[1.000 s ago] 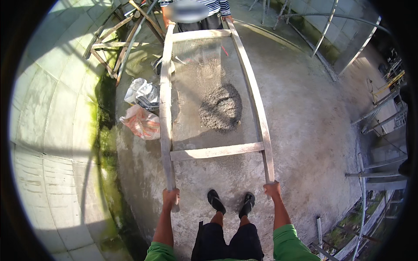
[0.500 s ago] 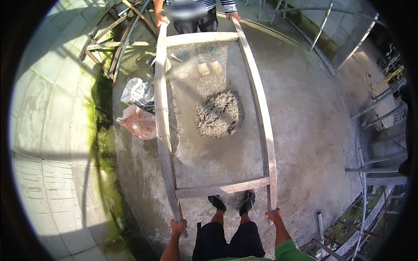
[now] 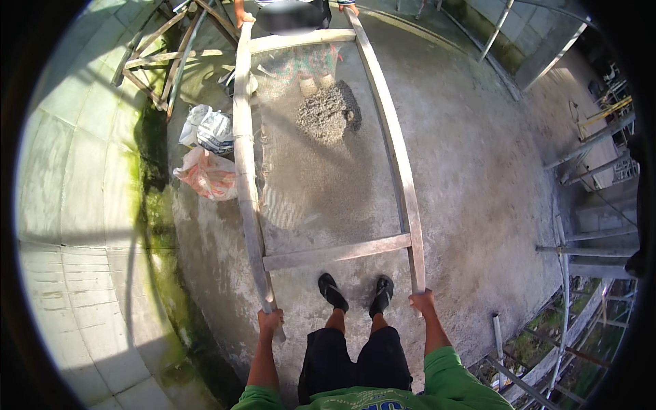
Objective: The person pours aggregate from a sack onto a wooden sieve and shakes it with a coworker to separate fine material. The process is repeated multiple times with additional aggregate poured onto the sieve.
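Note:
A long wooden-framed sand sieve (image 3: 338, 251) with wire mesh (image 3: 294, 198) stretches away from me. My left hand (image 3: 270, 321) is closed round its near left handle end. Round the right handle end, my right hand (image 3: 422, 301) is wrapped in the same way. A heap of damp, grainy sand or gravel (image 3: 328, 115) lies on the far part of the mesh. At the far end a co-worker's hands, one on the left handle (image 3: 244, 17) and one on the right (image 3: 349, 9), grip the frame. My feet, in dark footwear, stand just behind the near crossbar.
A white sack (image 3: 207, 128) and an orange-white sack (image 3: 207, 175) sit on the concrete floor (image 3: 471, 191) left of the sieve. Wooden trestles (image 3: 179, 58) stand at the far left beside a mossy block wall (image 3: 75, 178). Scaffold poles (image 3: 564, 294) line the right edge.
The sieve has shifted away from me and slightly left, my arms stretching with it. The heap has slid toward the co-worker's end of the mesh.

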The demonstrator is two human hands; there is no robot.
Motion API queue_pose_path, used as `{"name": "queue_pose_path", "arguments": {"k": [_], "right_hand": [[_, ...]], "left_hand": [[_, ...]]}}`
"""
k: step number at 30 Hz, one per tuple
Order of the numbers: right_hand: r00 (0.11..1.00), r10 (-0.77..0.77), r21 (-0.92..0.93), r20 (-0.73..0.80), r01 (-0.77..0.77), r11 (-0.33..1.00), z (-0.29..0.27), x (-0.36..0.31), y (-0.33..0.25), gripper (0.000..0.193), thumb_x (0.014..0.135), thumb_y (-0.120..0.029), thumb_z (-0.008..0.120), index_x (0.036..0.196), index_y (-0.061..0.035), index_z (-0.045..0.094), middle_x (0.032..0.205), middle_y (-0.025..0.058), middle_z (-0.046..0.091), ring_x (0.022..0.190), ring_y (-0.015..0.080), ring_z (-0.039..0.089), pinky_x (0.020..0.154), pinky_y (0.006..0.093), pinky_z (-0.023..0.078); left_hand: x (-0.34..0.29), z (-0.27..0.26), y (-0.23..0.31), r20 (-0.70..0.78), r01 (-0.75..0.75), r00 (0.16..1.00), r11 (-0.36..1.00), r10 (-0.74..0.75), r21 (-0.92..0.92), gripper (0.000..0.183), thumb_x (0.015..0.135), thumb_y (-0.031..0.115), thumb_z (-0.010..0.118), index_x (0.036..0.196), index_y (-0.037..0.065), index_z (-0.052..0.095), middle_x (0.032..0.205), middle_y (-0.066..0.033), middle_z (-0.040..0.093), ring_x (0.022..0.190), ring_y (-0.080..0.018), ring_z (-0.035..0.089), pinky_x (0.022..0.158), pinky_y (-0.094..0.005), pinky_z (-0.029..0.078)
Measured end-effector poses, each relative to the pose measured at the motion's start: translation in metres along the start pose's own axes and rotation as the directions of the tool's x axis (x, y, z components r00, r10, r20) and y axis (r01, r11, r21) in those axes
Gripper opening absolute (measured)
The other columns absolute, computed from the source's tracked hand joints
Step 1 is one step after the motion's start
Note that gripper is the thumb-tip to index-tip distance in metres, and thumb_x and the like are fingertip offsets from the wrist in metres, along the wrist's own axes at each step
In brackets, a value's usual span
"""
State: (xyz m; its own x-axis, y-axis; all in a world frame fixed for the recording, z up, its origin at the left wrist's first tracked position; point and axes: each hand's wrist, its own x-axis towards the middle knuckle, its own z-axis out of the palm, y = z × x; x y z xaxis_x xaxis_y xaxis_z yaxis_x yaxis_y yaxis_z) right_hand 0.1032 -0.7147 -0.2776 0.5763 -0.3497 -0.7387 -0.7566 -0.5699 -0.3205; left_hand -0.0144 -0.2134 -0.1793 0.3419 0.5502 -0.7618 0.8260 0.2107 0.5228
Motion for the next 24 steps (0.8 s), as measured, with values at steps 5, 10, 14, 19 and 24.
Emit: {"name": "queue_pose_path", "arguments": {"k": [5,10,14,19,24], "right_hand": [[0.999,-0.032,-0.053,-0.042,0.030,0.998,0.009,-0.039,0.052,0.048,0.057,-0.016,0.074,0.097,0.0083,0.062,0.086,0.0178,0.069,0.075,0.0293,0.069,0.063,0.0383,0.055],[0.982,-0.191,0.121,-0.008,0.191,0.974,-0.019,0.014,-0.098,0.031,0.061,-0.017,0.067,0.080,0.0068,0.065,0.063,0.0154,0.065,0.054,0.0235,0.066,0.054,0.0351,0.053],[0.953,-0.301,0.148,-0.042,0.304,0.941,-0.053,-0.014,-0.199,0.028,0.061,-0.019,0.066,0.078,0.0036,0.065,0.061,0.0140,0.064,0.054,0.0199,0.065,0.053,0.0344,0.051],[0.984,-0.180,0.202,-0.014,0.179,0.963,-0.019,-0.008,-0.088,0.030,0.061,-0.021,0.070,0.082,-0.0002,0.065,0.063,0.0104,0.065,0.056,0.0198,0.065,0.053,0.0359,0.051],[0.999,0.030,-0.016,0.016,-0.029,0.999,-0.002,-0.068,0.002,0.041,0.060,-0.014,0.075,0.096,0.0023,0.065,0.077,0.0159,0.068,0.065,0.0240,0.069,0.058,0.0367,0.055]], "left_hand": [[-0.041,-0.020,-0.060,-0.071,0.007,0.997,0.999,-0.005,0.032,0.013,0.066,0.007,0.065,0.069,-0.003,0.056,0.061,-0.0100,0.059,0.050,-0.0197,0.060,0.048,-0.0337,0.050],[0.010,0.003,0.088,-0.027,-0.090,0.996,0.996,0.091,0.009,0.014,0.067,0.010,0.063,0.072,-0.002,0.058,0.061,-0.0081,0.059,0.051,-0.0178,0.059,0.050,-0.0314,0.048],[0.010,-0.012,0.171,-0.019,-0.241,0.970,0.971,0.241,-0.009,0.016,0.068,0.015,0.063,0.071,0.000,0.057,0.060,-0.0063,0.057,0.051,-0.0156,0.057,0.049,-0.0306,0.047],[0.021,-0.003,0.066,0.024,-0.111,0.994,0.994,0.111,0.008,0.016,0.067,0.013,0.064,0.073,-0.001,0.058,0.059,-0.0079,0.058,0.049,-0.0178,0.058,0.047,-0.0316,0.049],[-0.034,-0.025,-0.100,-0.114,-0.025,0.993,0.999,0.021,-0.030,0.015,0.065,0.006,0.064,0.070,-0.004,0.055,0.060,-0.0098,0.058,0.048,-0.0197,0.059,0.046,-0.0337,0.049]]}}
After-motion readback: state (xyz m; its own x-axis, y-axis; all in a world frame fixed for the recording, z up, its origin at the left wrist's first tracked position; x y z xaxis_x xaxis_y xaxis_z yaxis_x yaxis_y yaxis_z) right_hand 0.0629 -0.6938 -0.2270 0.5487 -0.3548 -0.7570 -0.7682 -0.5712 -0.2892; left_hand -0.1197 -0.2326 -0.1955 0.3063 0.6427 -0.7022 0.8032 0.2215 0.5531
